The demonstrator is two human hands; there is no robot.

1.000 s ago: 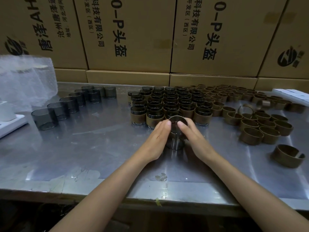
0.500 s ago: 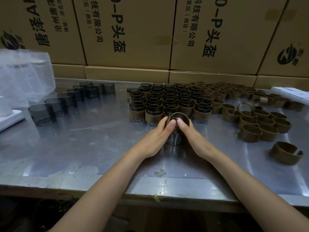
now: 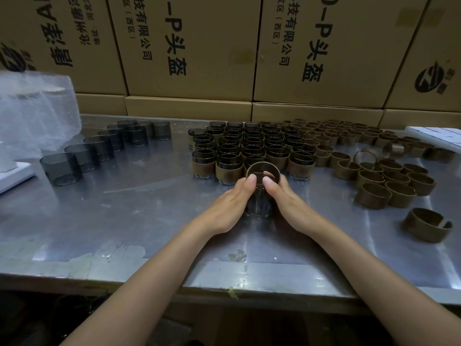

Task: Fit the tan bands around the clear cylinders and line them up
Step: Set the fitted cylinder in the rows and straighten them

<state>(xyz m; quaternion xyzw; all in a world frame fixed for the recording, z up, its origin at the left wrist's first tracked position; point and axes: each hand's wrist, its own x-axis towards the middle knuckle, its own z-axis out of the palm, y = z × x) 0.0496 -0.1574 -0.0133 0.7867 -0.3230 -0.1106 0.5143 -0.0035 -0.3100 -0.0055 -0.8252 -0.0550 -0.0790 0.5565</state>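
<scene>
My left hand [image 3: 228, 203] and my right hand [image 3: 287, 201] cup one clear cylinder [image 3: 259, 203] standing on the steel table [image 3: 139, 216] in the middle. A tan band [image 3: 262, 168] sits around its top rim, with both thumbs pressing on the band's near edge. Just behind it stands a block of several banded cylinders [image 3: 249, 148]. Bare smoky cylinders [image 3: 82, 156] form a row at the left. Loose tan bands [image 3: 389, 181] lie spread at the right.
Cardboard boxes [image 3: 189, 46] form a wall along the table's back edge. A bubble-wrap bag [image 3: 35, 116] and a white tray [image 3: 15, 173] stand at the far left; a white sheet [image 3: 436, 133] lies at the far right. One band [image 3: 427, 224] lies apart.
Both hands stay on the same cylinder. The thumbs have come closer together over the band at the cylinder's top; the view has tilted slightly.
</scene>
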